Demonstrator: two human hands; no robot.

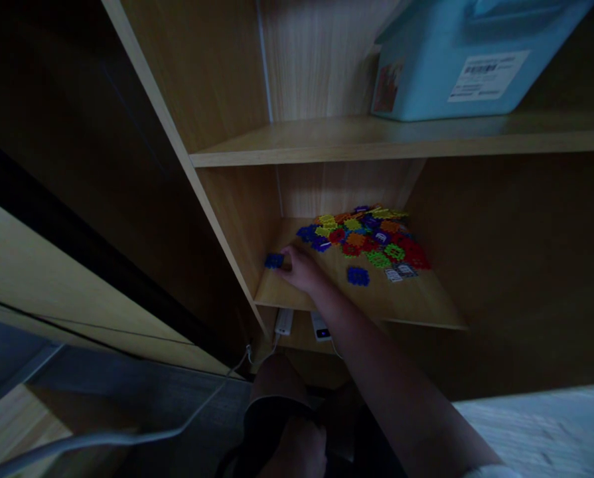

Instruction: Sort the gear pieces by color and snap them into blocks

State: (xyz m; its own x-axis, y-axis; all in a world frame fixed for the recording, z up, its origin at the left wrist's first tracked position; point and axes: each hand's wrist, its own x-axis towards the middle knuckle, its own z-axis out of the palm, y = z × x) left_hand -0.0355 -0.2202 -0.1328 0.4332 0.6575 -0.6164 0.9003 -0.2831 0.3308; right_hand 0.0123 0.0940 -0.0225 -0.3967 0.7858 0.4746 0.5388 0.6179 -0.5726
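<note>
A dark blue toothed piece (pixel 273 261) is pinched at its right edge between the thumb and fingers of the right hand (pixel 295 267), by which it is held at the left end of the shelf (pixel 321 282), near the left side panel (pixel 239 232). Whether the shelf is touched by its underside cannot be told. The piece is seen nearly flat, its longer visible axis laid left to right, with its free edge pointed away from the fingertips toward the panel. The left hand (pixel 304 446) is rested low on the lap, in shadow; its fingers look curled, but whether anything is gripped there cannot be told. A 2nd blue piece (pixel 358 276) is laid alone on the shelf, in front of the pile, its broader visible side also run left to right. Toward the back, a pile of toothed pieces (pixel 361 238) in red, yellow, orange, green and blue is heaped at mixed angles, and grey pieces (pixel 405 270) are set at its front right. On the shelf above, a light blue bin (pixel 431 73) is stood; a white label (pixel 489 76) with a barcode is stuck on its front, the print too blurred to be read. Below, a white device (pixel 320 326) with a small lit display and a white power strip (pixel 283 321) are partly seen.
</note>
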